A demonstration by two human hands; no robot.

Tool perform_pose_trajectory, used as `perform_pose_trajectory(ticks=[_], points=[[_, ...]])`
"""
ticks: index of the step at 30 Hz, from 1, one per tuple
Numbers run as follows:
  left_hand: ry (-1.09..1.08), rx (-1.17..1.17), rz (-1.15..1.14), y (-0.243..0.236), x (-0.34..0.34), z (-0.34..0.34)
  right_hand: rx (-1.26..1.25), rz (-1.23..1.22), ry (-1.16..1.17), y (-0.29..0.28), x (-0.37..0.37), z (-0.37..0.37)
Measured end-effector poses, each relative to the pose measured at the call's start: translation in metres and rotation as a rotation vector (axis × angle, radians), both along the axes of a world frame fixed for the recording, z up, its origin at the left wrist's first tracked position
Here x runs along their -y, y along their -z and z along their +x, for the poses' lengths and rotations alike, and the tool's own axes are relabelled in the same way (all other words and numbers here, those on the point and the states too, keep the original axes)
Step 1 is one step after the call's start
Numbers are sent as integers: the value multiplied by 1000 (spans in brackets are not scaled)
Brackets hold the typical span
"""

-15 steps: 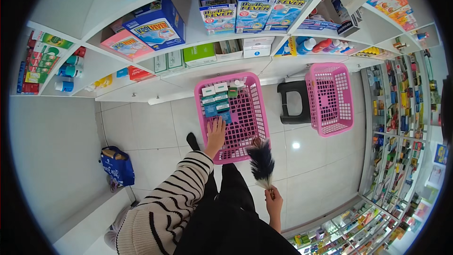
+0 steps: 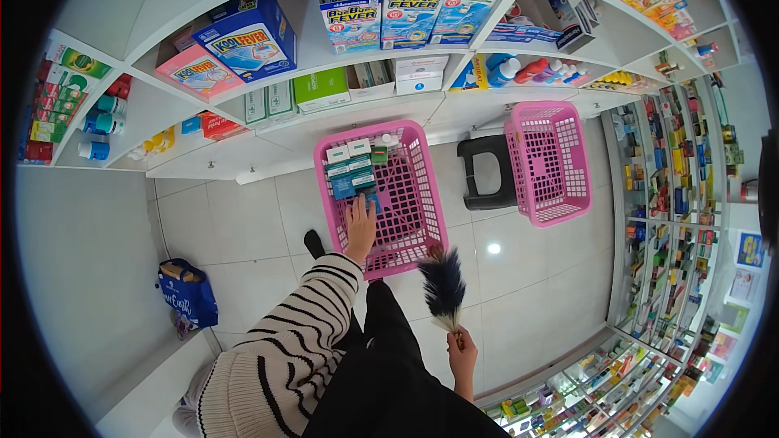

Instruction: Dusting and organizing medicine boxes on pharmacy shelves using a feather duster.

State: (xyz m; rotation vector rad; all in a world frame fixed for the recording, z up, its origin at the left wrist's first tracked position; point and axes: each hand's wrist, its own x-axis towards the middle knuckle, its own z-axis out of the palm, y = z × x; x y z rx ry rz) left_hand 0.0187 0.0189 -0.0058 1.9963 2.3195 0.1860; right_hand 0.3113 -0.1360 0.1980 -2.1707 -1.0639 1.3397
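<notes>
A pink plastic basket stands on the floor in front of me, with several small boxes packed in its far left part. Over the basket's near left side, my left hand stretches its fingers apart at the lowest blue box; whether the fingertips grip that box is hard to see. Beside it lies another blue box; white boxes, a green box and a white bottle sit farther back. To the right, my right hand is closed round the handle of a dark feather duster, feathers pointing away from me.
A black stool and a second pink basket stand to the right. Shelves with boxed goods run along the far side. A blue bag rests at the left wall. Packed glass shelves line the right.
The whole view has shifted slightly, so the scene sits farther left. My left hand's fingers have moved a little against the lowest blue box. The feather duster stays in my right hand.
</notes>
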Motion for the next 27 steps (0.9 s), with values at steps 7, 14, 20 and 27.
perform_pose_trajectory(ticks=[7, 14, 20, 27], points=[[85, -68, 20, 5, -4, -19, 28, 24, 35, -5, 15, 2], [-29, 425, 26, -37, 12, -29, 62, 114, 23, -13, 9, 7], [-37, 1160, -14, -141, 33, -59, -248, 264, 63, -35, -38, -10], [-361, 2513, -59, -290, 55, -45, -856, 371, -216, -118, -107, -102]])
